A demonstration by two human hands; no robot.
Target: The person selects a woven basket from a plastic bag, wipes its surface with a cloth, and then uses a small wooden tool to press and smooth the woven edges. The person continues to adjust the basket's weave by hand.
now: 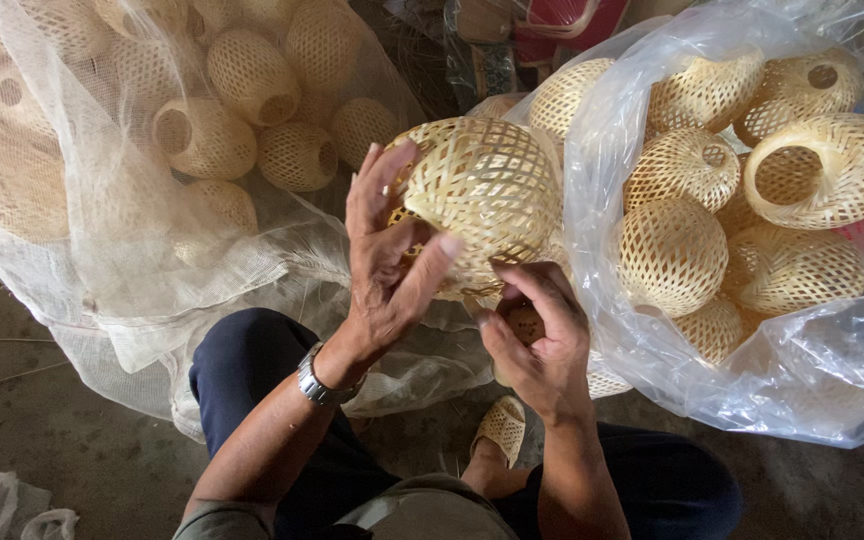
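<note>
right hand (pixel 542 345) cupped under the round pale woven bamboo ball (pixel 480 195), fingers curled at its base | left hand (pixel 384 262) clasps the ball's left side | clear plastic bag (pixel 602 150) of like balls right of it | white mesh sack (pixel 132 250) left

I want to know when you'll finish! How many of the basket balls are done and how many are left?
Many woven balls already sit in the clear plastic bag on the right. One woven ball is in hand: the left hand grips it, the right hand works underneath. A big heap lies in the white net sack; whether those are finished cannot be told.
</note>
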